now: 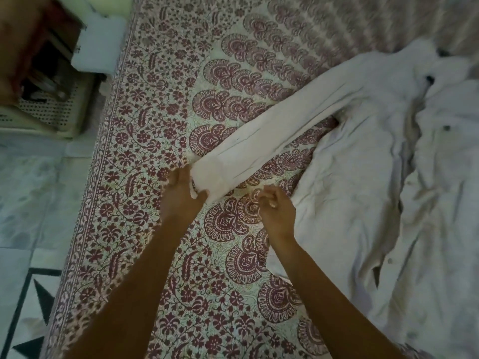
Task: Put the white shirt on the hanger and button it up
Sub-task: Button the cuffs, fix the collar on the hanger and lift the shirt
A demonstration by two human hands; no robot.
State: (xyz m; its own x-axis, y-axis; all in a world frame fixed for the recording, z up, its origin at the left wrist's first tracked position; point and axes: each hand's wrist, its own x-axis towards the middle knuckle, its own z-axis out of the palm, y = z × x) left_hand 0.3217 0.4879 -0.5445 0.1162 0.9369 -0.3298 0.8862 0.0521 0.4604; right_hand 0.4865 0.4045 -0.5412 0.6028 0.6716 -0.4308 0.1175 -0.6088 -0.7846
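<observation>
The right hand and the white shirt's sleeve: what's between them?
In the head view, only a strip of maroon floral-printed bedspread separates the right hand from the white shirt sleeve, which the left hand grips.

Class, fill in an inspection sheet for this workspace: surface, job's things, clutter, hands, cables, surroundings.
Surface: bed cover, maroon floral print on a pale ground.
Job's things: white shirt lies crumpled on the cover and appears unbuttoned; its sleeve stretches towards the hands. No hanger clearly seen.
Clutter: nothing seen.
Hands: left hand grips the sleeve's cuff end; right hand is curled beside the sleeve, grip unclear.
Cables: nothing seen.
Surroundings: tiled floor, perforated basket and wooden furniture, all left of the bed.
</observation>
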